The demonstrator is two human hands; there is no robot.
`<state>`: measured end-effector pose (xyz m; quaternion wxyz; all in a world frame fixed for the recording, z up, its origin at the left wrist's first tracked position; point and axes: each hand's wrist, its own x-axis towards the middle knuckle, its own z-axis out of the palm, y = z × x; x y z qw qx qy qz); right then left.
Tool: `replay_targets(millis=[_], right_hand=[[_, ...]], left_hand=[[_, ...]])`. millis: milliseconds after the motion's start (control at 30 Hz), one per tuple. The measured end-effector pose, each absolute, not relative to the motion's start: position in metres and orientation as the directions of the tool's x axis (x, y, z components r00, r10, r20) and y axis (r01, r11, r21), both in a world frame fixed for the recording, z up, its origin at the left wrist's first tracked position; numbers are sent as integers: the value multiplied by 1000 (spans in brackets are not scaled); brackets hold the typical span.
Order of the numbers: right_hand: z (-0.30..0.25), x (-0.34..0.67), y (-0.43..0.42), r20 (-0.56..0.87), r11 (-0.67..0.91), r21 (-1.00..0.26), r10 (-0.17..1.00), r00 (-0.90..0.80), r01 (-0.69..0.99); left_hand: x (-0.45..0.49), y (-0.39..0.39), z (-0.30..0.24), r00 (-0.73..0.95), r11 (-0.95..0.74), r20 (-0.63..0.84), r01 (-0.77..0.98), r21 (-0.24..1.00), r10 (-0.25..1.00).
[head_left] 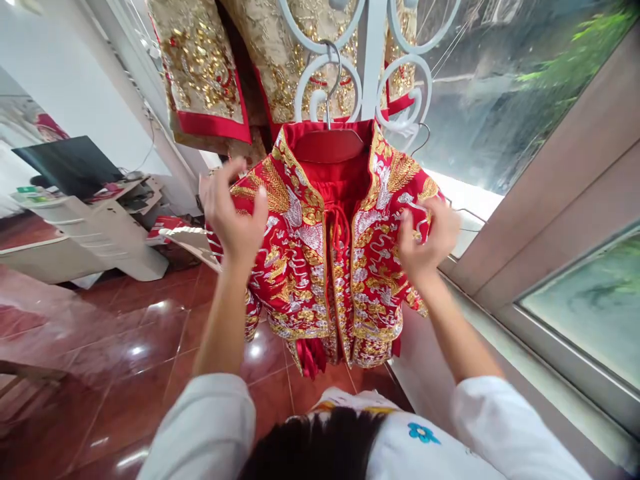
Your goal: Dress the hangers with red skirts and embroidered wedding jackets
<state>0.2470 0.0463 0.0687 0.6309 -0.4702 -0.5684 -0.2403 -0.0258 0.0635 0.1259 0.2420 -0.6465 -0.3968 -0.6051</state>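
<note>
A red jacket [295, 267] with gold and silver embroidery hangs in front of me on a hanger [329, 100] with a metal hook. Red cord ties [340, 230] dangle at its open neck, and a red garment shows inside. At the shoulder on the left, my left hand [233, 217] is raised, thumb and fingers apart, with nothing in it. My right hand [430, 237] is by the opposite shoulder and sleeve, slightly blurred, its thumb apart from the curved fingers. Whether either hand touches the cloth I cannot tell.
Behind the jacket stands a white scrollwork metal frame [373, 60]. Beige and gold beaded garments [203, 60] with red hems hang there. Windows [500, 87] line the right side. A desk [95, 227] with a dark monitor [67, 170] stands left, on red floor tiles [145, 373].
</note>
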Motion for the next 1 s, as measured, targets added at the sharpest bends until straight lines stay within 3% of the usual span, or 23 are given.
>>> replay_targets(millis=[33,67,100,200,267,367,500,600,700,767,833,933,1000], right_hand=[[46,230,35,958,433,-283,173,229,856],[25,214,26,960,422,-270,185,210,865],[8,200,20,949,392,-288,239,205,874],[-21,179,19,871,247,-341,447,205,907],[-26,180,24,818,170,-307,550,168,936],[-25,194,32,758,117,-239,643,110,964],[-22,206,36,688,89,-239,718,104,967],[-5,205,16,697,341,-287,716,-49,895],[19,199,-22,795,612,-281,580,-178,739],[25,193,-39,823,701,-216,505,-259,680],[18,188,-38,773,701,-157,526,-355,696],[-4,185,-12,563,520,-147,744,-361,842],[-16,184,3,444,430,-159,835,-325,889]], left_hand=[[-13,50,95,-138,-517,984,837,177,113],[0,39,63,-175,-477,981,857,195,86],[14,30,32,-166,-445,978,871,207,130],[47,23,-41,-189,-284,890,902,324,415],[52,26,-65,-247,-209,839,899,386,484],[38,25,-73,-216,-229,843,903,364,492],[16,3,-64,-9,-337,854,917,215,520],[24,-22,-49,111,-409,819,899,159,563],[45,-43,-32,247,-532,770,835,139,589],[56,-47,-27,299,-568,704,803,178,644],[61,-40,-28,241,-470,571,831,296,785],[59,-15,-38,79,-248,374,868,430,924],[59,0,-47,61,-240,361,846,476,931]])
